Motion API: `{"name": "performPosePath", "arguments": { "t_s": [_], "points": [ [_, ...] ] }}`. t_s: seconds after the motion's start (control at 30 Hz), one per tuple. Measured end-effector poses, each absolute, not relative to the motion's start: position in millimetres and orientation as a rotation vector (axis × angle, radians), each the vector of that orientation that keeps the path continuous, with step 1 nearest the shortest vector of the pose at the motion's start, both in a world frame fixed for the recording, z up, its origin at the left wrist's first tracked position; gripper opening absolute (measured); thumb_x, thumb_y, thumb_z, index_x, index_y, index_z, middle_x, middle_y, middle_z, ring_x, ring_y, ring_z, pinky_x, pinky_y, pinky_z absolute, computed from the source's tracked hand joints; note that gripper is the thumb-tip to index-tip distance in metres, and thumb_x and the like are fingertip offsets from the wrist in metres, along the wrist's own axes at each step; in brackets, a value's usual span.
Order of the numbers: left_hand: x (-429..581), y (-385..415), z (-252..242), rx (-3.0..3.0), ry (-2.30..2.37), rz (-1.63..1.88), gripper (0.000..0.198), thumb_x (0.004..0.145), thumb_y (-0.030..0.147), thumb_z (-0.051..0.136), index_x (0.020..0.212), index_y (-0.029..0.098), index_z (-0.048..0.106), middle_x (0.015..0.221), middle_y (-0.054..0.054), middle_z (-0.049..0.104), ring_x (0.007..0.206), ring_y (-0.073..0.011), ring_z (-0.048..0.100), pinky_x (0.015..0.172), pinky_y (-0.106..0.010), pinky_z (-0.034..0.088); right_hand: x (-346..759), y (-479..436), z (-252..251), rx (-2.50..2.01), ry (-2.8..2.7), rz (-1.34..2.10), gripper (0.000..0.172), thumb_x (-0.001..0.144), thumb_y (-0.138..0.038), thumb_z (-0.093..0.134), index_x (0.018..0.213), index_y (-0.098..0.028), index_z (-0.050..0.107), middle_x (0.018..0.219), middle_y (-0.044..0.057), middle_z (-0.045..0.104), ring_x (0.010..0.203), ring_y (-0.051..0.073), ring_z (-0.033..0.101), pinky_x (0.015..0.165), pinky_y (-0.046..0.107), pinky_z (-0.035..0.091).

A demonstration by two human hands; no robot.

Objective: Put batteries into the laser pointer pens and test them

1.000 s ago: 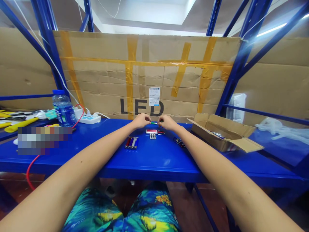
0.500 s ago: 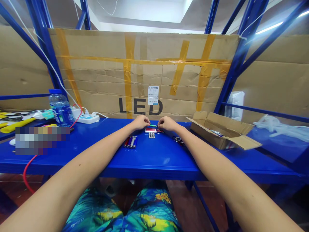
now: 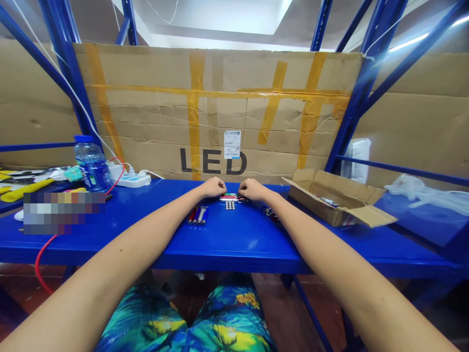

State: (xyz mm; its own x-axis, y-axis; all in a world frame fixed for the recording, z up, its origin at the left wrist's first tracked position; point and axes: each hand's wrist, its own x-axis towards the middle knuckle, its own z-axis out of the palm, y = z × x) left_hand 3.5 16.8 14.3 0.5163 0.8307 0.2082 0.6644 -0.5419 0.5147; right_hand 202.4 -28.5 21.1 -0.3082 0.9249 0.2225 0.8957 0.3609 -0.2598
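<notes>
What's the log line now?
left hand: by slim green tube, left end | right hand: by right end | small silver round pieces: nearer camera

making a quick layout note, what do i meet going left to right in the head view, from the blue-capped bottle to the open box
Blue-capped bottle, white power strip, row of tubes, left hand, small silver pieces, right hand, open cardboard box.

Beyond the left hand [image 3: 213, 187] and right hand [image 3: 253, 188], big black letters [image 3: 211, 161] on the cardboard [image 3: 227, 115] read "LED". The sticker [image 3: 232, 144] above the gap between the hands bears print too small to read.
</notes>
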Motion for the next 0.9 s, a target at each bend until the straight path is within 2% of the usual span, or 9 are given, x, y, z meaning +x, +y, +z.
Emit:
{"name": "performPosePath", "arguments": {
  "t_s": [0.2,0.67,0.9],
  "points": [
    [3.1,16.8,13.2,2.411,1.115,0.610,0.029,0.069,0.028,0.063,0.091,0.015,0.077,0.081,-0.005,0.073,0.076,-0.0176,0.062,0.069,-0.026,0.044,204.1,-28.2,20.6,-1.590,-2.306,0.134,0.019,0.081,-0.018,0.058,0.088,-0.014,0.076,0.094,0.009,0.075,0.085,0.020,0.066,0.072,0.024,0.045],
    [3.6,18.3,11.2,2.405,1.089,0.599,0.031,0.071,0.031,0.062,0.093,0.014,0.075,0.082,-0.007,0.073,0.074,-0.0181,0.062,0.068,-0.027,0.044,205.4,-29.8,21.4,-1.549,-2.296,0.173,0.021,0.082,-0.017,0.056,0.089,-0.015,0.076,0.095,0.006,0.076,0.086,0.018,0.066,0.072,0.022,0.044],
    [-3.2,13.7,17.8,2.417,1.142,0.719,0.029,0.074,0.032,0.060,0.091,0.013,0.073,0.092,-0.009,0.074,0.083,-0.0199,0.064,0.077,-0.029,0.046,205.6,-32.0,23.9,-1.568,-2.255,0.159,0.020,0.083,-0.016,0.056,0.090,-0.014,0.075,0.098,0.008,0.075,0.089,0.019,0.066,0.074,0.023,0.044]
  ]
}}
